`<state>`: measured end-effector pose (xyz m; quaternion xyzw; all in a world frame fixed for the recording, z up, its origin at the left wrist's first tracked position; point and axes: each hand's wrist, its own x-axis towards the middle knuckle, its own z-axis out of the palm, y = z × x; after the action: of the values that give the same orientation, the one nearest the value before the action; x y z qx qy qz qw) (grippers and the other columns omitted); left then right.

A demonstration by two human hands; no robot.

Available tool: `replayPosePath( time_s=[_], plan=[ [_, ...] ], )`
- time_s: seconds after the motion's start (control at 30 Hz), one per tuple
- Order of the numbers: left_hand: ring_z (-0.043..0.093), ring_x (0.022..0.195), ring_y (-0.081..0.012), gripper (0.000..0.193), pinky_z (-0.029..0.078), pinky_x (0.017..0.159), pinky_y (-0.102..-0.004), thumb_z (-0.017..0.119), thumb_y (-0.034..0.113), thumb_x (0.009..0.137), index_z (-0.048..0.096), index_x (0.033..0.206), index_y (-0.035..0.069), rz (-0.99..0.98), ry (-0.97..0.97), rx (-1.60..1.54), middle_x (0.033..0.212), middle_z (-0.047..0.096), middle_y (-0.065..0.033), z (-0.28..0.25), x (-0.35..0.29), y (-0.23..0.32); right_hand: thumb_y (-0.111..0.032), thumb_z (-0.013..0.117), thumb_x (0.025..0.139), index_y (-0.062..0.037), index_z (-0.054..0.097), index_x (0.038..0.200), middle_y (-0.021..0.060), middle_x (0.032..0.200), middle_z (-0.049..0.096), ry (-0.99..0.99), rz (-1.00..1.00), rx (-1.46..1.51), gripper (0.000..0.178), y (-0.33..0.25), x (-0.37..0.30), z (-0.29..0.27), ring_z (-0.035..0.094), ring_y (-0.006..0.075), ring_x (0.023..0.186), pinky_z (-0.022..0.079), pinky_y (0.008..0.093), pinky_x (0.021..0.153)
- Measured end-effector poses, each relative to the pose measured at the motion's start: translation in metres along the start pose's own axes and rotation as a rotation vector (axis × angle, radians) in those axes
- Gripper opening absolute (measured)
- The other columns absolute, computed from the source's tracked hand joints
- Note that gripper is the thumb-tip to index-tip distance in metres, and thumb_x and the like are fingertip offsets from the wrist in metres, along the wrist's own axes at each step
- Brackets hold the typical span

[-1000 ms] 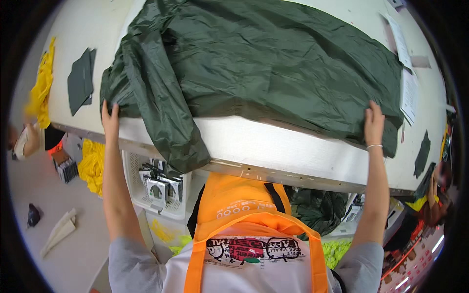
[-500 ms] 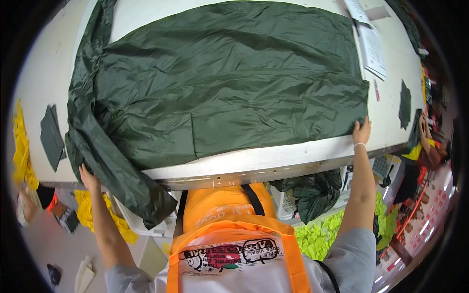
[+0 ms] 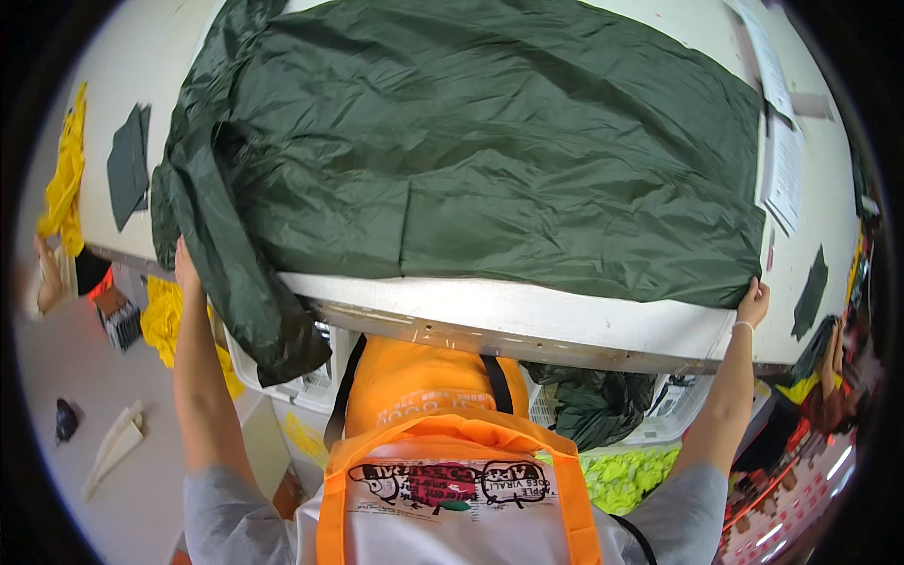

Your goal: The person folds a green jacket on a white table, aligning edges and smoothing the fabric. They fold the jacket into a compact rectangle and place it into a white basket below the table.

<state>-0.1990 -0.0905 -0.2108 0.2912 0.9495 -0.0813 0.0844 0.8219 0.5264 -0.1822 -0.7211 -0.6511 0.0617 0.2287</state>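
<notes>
Head view: the left hand and right hand are pinching the green fabric's edges, lying across the table; pulling evenly outward should flatten wrinkles.

The fabric lies spread on the surface, its left end hanging over the near edge. Papers lie at its right, a small piece at its left.

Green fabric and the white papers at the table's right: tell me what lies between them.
Nothing lies between. In the head view the green fabric runs right up to the white papers on the table, and its right edge appears to meet or overlap them.
</notes>
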Motion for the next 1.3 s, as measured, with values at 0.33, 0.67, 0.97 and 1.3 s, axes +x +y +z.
replayPosePath(
  time_s=[0.33, 0.67, 0.97, 1.3],
  plan=[
    [0.049, 0.118, -0.0318, 0.041, 0.039, 0.098, -0.0407, 0.045, 0.027, 0.09, 0.051, 0.128, 0.014, -0.005, 0.061, -0.084, 0.133, 0.051, -0.0074, -0.042, -0.026, 0.057, -0.016, 0.058, 0.087, 0.0044, 0.053, 0.12, 0.0218, 0.128, 0.051, -0.073, -0.615, 0.027, 0.039, -0.287, -0.087, 0.056, 0.046, 0.0356, 0.121, 0.034, 0.0416, 0.103],
    [0.054, 0.104, -0.0295, 0.031, 0.041, 0.091, -0.0382, 0.063, 0.024, 0.084, 0.063, 0.112, 0.011, 0.295, 0.332, -0.388, 0.114, 0.059, -0.0101, -0.049, -0.025, 0.038, -0.018, 0.06, 0.086, -0.0101, 0.051, 0.127, 0.0128, 0.136, 0.044, -0.48, -0.832, -0.015, 0.042, -0.483, -0.285, 0.102, 0.038, 0.0306, 0.127, 0.029, 0.0446, 0.104],
    [0.046, 0.111, -0.0331, 0.047, 0.035, 0.096, -0.0402, 0.066, 0.023, 0.082, 0.054, 0.122, 0.002, 0.073, 0.487, -0.518, 0.12, 0.052, -0.0175, -0.026, -0.039, -0.003, -0.027, 0.063, 0.088, -0.0048, 0.051, 0.126, 0.0167, 0.115, 0.062, -1.184, -0.531, 0.481, 0.045, -0.57, -0.509, 0.067, 0.062, 0.0284, 0.102, 0.05, 0.0339, 0.085],
    [0.053, 0.083, -0.0344, 0.043, 0.044, 0.074, -0.042, 0.073, 0.034, 0.078, 0.056, 0.102, 0.002, -0.08, 0.479, -0.544, 0.089, 0.06, -0.0178, -0.016, -0.013, -0.004, -0.028, 0.052, 0.093, -0.0002, 0.056, 0.093, 0.0141, 0.08, 0.057, -1.138, -0.341, 0.303, 0.028, -0.579, -0.446, 0.075, 0.055, 0.0266, 0.077, 0.045, 0.0378, 0.073]
  ],
)
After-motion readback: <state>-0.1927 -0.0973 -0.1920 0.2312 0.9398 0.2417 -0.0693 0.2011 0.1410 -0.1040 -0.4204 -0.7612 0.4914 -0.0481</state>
